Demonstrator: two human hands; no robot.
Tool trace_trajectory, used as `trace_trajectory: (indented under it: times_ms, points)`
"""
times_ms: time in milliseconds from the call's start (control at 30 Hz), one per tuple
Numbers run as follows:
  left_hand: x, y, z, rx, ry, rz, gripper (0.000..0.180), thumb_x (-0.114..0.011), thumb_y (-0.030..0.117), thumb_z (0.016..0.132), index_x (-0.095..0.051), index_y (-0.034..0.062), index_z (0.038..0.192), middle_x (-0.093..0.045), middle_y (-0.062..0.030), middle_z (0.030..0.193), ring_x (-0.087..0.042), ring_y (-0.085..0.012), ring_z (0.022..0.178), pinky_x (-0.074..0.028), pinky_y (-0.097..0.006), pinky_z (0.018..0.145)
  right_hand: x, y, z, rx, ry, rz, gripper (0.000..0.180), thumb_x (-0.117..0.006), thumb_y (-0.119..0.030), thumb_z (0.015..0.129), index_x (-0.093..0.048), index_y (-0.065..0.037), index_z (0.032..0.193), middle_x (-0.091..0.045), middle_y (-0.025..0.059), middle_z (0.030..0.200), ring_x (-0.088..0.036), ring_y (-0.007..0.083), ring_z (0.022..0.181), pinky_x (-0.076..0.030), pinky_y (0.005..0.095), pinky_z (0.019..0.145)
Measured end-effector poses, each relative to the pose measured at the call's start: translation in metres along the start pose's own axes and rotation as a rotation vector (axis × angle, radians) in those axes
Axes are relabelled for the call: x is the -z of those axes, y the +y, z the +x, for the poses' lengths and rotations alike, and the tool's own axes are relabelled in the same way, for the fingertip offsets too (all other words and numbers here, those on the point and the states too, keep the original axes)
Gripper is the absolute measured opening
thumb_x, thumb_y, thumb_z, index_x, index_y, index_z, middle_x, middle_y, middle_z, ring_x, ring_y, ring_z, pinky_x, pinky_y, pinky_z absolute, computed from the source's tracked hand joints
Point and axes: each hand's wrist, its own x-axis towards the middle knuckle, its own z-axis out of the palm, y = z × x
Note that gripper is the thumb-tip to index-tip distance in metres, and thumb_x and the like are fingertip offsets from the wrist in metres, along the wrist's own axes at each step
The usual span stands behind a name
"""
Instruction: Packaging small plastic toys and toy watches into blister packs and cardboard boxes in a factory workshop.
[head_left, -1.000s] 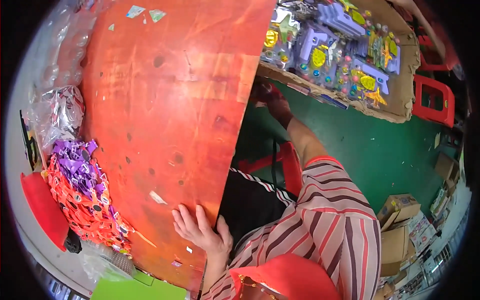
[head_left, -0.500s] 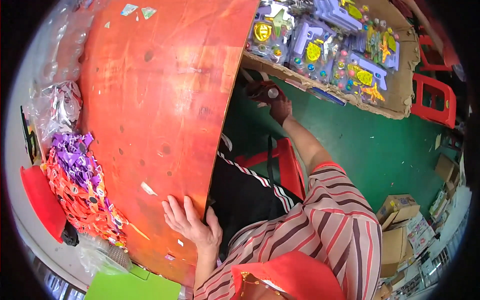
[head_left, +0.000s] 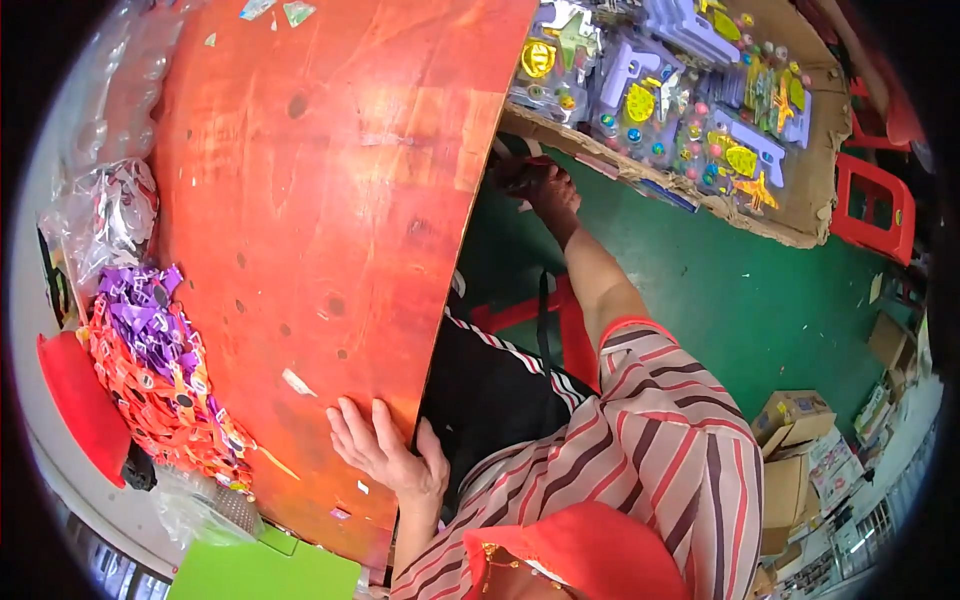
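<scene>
My left hand (head_left: pixel 392 452) lies on the near right edge of the red wooden table (head_left: pixel 330 230), fingers apart and holding nothing. The thumb rests over the edge by my dark trousers. My right arm reaches down beside the table, under the cardboard tray. There my right hand (head_left: pixel 555 192) is closed on a dark reddish thing (head_left: pixel 520 174), shaded and partly hidden by the table edge, so its kind does not show. The cardboard tray (head_left: pixel 700 200) holds several clear packs with purple toy guns (head_left: pixel 625 75), yellow pieces and small coloured balls.
Purple (head_left: pixel 150 315) and orange plastic pieces (head_left: pixel 165 410) lie heaped along the table's left side, near clear plastic packaging (head_left: pixel 115 215). A green board (head_left: pixel 265 570) is at the near left. Red stools (head_left: pixel 872 205) and cardboard boxes (head_left: pixel 795 420) stand on the green floor at right.
My right hand has moved slightly left and up with the dark reddish thing, further toward the table edge. The view has shifted a little; my left hand stays on the table.
</scene>
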Motion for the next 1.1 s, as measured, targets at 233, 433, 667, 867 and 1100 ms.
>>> trace_trajectory:
  times_ms: [233, 433, 667, 867, 1100]
  points:
    - [0.001, 0.000, 0.000, -0.008, 0.003, -0.020, 0.058, -0.061, 0.019, 0.081, -0.045, 0.0026, 0.134, -0.034, -0.0274, 0.145, -0.025, -0.0452, 0.138, -0.013, -0.055, 0.111, 0.026, 0.009, -0.004, 0.097, -0.015, -0.009, 0.048, -0.056, -0.042, 0.087, -0.047, -0.008, 0.120, -0.058, 0.0238, 0.115, -0.060, 0.0381, 0.107, -0.052, 0.0489, 0.083]
    - [0.005, 0.002, 0.000, -0.001, -0.001, -0.036, 0.063, -0.064, 0.020, 0.080, -0.043, 0.0070, 0.138, -0.033, -0.0220, 0.148, -0.025, -0.0394, 0.139, -0.015, -0.053, 0.111, 0.113, 0.015, -0.064, 0.403, 0.243, -0.006, 0.037, -0.062, -0.025, 0.076, -0.057, -0.002, 0.105, -0.062, 0.0249, 0.101, -0.064, 0.0426, 0.087, -0.053, 0.0504, 0.075]
    - [0.009, -0.002, -0.006, -0.080, 0.109, -0.130, 0.071, -0.065, 0.027, 0.081, -0.036, 0.0065, 0.142, -0.022, -0.0248, 0.151, -0.019, -0.0425, 0.141, -0.011, -0.057, 0.111, 0.283, 0.008, -0.200, 0.589, 0.415, -0.035, 0.039, -0.058, -0.030, 0.078, -0.060, -0.005, 0.108, -0.063, 0.0190, 0.096, -0.065, 0.0376, 0.082, -0.052, 0.0488, 0.071]
    - [0.035, 0.039, -0.006, -0.464, 0.073, -0.536, 0.083, -0.072, 0.034, 0.074, -0.034, 0.0045, 0.142, -0.012, -0.0297, 0.152, -0.013, -0.0462, 0.141, -0.012, -0.060, 0.110, 0.399, -0.009, -0.338, 1.009, 0.426, 0.110, 0.033, -0.062, -0.025, 0.076, -0.060, -0.001, 0.098, -0.060, 0.0153, 0.080, -0.061, 0.0296, 0.066, -0.047, 0.0377, 0.059]
    - [0.071, 0.058, -0.045, -0.585, 0.068, -1.032, 0.087, -0.075, 0.017, 0.062, -0.037, -0.0002, 0.138, -0.052, -0.0251, 0.124, -0.055, -0.0400, 0.108, -0.043, -0.045, 0.092, 0.411, -0.003, -0.444, 1.375, 0.062, 0.192, 0.035, -0.063, -0.022, 0.071, -0.058, 0.003, 0.095, -0.055, 0.0130, 0.074, -0.054, 0.0245, 0.058, -0.042, 0.0319, 0.052]
